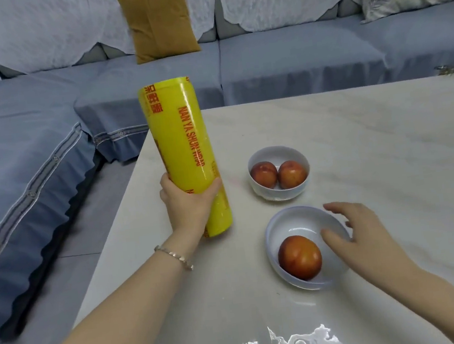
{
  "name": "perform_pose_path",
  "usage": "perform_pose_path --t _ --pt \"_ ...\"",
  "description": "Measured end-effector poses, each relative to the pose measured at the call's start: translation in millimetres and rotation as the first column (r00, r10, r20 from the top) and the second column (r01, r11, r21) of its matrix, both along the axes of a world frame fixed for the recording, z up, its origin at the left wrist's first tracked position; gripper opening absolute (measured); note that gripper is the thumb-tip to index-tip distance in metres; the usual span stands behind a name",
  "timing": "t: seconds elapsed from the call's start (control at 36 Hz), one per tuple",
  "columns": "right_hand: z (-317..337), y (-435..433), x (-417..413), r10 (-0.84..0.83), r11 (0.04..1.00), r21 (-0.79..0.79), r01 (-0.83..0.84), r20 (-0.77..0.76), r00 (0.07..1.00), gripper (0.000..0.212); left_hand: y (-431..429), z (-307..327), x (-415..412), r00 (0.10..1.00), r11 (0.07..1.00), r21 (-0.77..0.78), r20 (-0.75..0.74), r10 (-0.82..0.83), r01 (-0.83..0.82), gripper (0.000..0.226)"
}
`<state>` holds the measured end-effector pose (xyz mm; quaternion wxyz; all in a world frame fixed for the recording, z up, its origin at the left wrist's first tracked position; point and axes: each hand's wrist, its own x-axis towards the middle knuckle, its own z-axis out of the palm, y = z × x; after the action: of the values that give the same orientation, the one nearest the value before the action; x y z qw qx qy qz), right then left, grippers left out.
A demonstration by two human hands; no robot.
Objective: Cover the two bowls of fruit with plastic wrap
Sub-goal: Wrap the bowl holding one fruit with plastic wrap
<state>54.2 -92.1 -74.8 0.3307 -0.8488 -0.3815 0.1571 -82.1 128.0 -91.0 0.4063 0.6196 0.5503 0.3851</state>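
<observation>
Head view: the left hand (186, 202) is gripping the roll (187, 159) of wrap near its lower end, fingers and thumb curled round it, holding it upright and slightly tilted over the table's (357, 134) left edge. The right hand (359, 230) is spreading wide at the near bowl (291, 221), fingers almost straight, thumb lying against the inside wall. It seems to be touching the bowl rather than clamping it.

The roll is looking thick and probably heavy, stiff along its length and slick on its surface. It is likely handling best held round the middle or at both ends. The film itself should be light, limp and clingy, so it is best taken by its free edge, which I cannot find on the roll. The bowls are looking hard, smooth and breakable; steadying one by its rim makes sense.

Counting: one roll, two bowls, three fruits. The far bowl (263, 156) is holding two (264, 174), the near bowl is holding one (300, 257). One crumpled patch of film (290, 342) is lying on the near edge. Neither bowl is covered yet.
</observation>
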Motion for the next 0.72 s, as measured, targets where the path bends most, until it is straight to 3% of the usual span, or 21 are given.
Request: perform_pose_path --t 0.17,0.22,0.33,0.44,0.5,0.56,0.67,0.72 --pt "44 54 -24 0.177 0.956 0.274 -0.107 -0.245 0.953 0.03 -29 44 -16 0.958 0.935 -0.263 0.224 -0.179 0.237 0.092" --pt "56 69 -30 0.215 0.937 0.336 -0.095 -0.342 0.915 0.042 -41 57 -24 0.931 0.895 -0.298 0.254 -0.261 0.332 0.094" --pt "63 86 -35 0.303 0.913 0.405 -0.046 -0.597 0.743 0.074 -61 68 -27 0.88 0.821 -0.323 0.241 -0.41 0.471 0.072" --pt "54 75 -32 0.324 0.872 0.489 0.037 -0.632 0.704 0.071 -77 64 -23 0.838 0.767 -0.349 0.13 -0.53 0.539 0.086" --pt "47 59 -28 0.328 0.867 0.491 0.086 -0.692 0.643 0.064 -77 64 -21 0.802 0.705 -0.414 0.12 -0.585 0.576 0.089" --pt "40 44 -27 0.336 0.871 0.481 0.096 -0.728 0.597 0.058 -75 62 -16 0.78 0.632 -0.488 0.19 -0.596 0.602 0.096" --pt "35 24 -31 0.352 0.89 0.451 0.068 -0.773 0.529 0.077 -83 53 -15 0.71 0.58 -0.411 0.398 -0.581 0.704 0.091" --pt "35 19 -29 0.353 0.901 0.432 0.035 -0.778 0.52 0.072 -90 46 -15 0.693 0.553 -0.417 0.458 -0.557 0.721 0.093"
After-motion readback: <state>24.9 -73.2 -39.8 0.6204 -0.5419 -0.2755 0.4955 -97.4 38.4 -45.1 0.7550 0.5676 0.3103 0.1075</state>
